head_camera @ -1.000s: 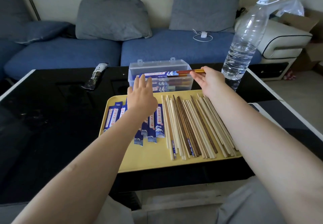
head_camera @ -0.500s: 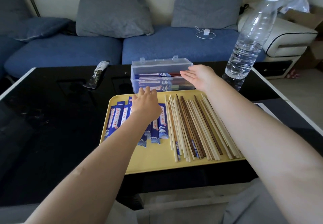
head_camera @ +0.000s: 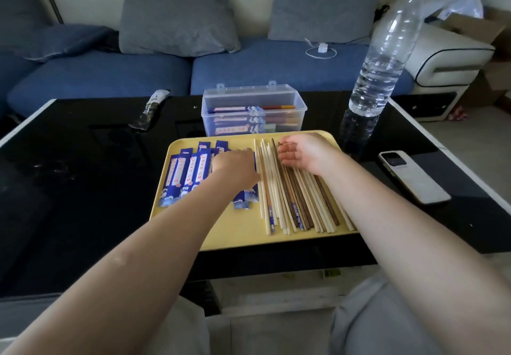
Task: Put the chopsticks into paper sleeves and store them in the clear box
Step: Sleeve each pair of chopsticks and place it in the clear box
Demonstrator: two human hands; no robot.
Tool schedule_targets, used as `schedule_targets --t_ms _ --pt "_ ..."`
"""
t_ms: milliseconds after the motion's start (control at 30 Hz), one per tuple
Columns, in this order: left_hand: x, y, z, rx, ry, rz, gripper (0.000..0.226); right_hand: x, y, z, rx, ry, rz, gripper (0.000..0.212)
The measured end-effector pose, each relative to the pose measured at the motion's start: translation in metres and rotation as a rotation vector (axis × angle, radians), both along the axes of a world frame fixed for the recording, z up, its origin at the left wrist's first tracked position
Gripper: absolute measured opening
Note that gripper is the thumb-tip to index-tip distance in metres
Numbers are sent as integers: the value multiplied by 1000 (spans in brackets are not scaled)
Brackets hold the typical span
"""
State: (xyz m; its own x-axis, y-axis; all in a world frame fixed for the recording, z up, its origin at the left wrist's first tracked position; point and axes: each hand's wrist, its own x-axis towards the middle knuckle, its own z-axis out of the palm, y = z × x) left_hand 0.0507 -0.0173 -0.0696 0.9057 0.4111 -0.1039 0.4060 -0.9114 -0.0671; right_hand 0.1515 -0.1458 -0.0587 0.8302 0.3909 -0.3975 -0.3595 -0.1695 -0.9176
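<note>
chopsticks under right hand, beside sleeves, tray-edge near

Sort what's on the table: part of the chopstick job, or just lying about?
Job: loose wooden chopsticks, blue paper sleeves, clear plastic box, yellow tray.
Lying about: clear water bottle, white phone, dark wrapped packet.
</note>
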Motion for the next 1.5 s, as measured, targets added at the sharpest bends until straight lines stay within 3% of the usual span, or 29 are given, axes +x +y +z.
schedule_targets --t_ms 167,333,467,567,633,700,800,933,1033,1133,1233,1333,1400,1500 --pt "2 -7 -3 -17 3 11 41 -8 -1 0 -148 -138 34 14" --pt "0 -2 1 -155 -76 56 41 -12 -7 7 -189 -200 86 11" --pt "5 7 18 -453 -354 183 21 -13 -12 12 -157 -178 190 16" --pt "2 5 26 -803 -646 291 23 -18 -16 21 -80 -29 400 28" --pt "2 1 27 -1003 -718 303 28 -21 -18 24 -25 8 449 25" --pt "4 -2 26 -1071 -686 246 38 -19 -19 23 16 -20 365 17" --pt "7 -4 21 -947 -633 131 45 -10 -24 20 2 -104 199 17" --pt "1 -8 23 -229 -681 -144 35 2 -39 18 -92 -234 118 15" --pt "3 -15 27 1 -545 -332 50 5 -49 19 -91 -218 170 14" --pt "4 -23 25 -7 -435 -347 44 4 -54 18 -83 -212 206 16" --pt "3 -28 22 -143 -400 -273 37 2 -58 18 -174 -268 176 19" --pt "3 -29 20 -238 -336 -179 40 10 -64 19 -630 -521 131 26" --pt "4 -28 18 -277 -312 -136 41 15 -71 20 -979 -695 152 17" --pt "8 -25 13 -382 -279 -40 41 13 -74 18 -1268 -704 267 17"
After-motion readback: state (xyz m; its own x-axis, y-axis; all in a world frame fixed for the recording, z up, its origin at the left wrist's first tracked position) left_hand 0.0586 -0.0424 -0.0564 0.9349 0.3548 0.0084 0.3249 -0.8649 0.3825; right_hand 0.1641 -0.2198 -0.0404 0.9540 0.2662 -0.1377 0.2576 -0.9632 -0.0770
